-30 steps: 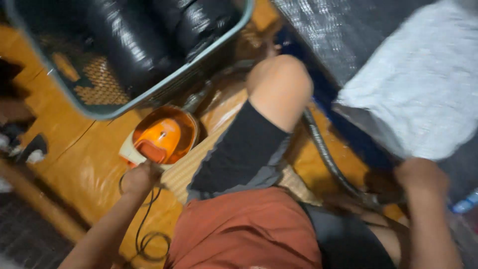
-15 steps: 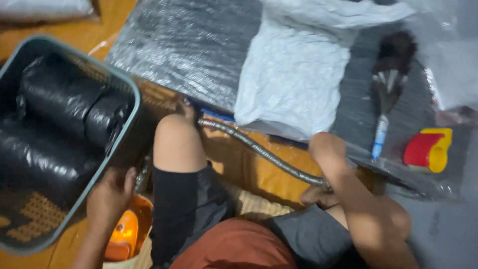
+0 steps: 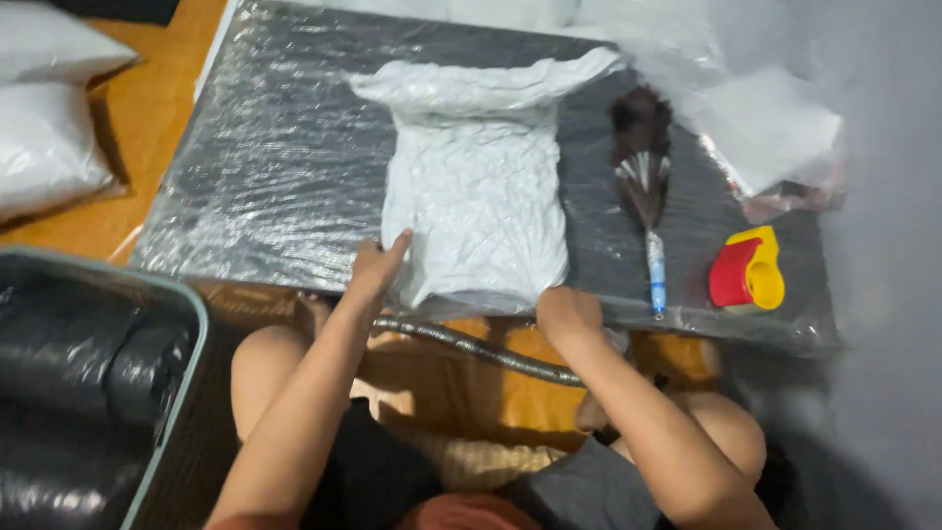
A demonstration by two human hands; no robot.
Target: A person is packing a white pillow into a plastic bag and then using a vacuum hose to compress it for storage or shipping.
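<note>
The left hand is laid open, fingers extended, against the lower left corner of a crinkled white plastic bag, touching but not gripping it. The right hand is curled at the bag's lower right corner; whether the plastic is pinched cannot be told. The bag is seen lying near the front edge of a dark board wrapped in clear plastic film, which is set on an orange wooden floor. A dark feather duster with a blue handle is placed just right of the bag, and a red and yellow tape dispenser near the board's front right corner. A grey flexible hose is stretched below the front edge, over the knees. A grey-rimmed bin of black rolls is seen at the left.
</note>
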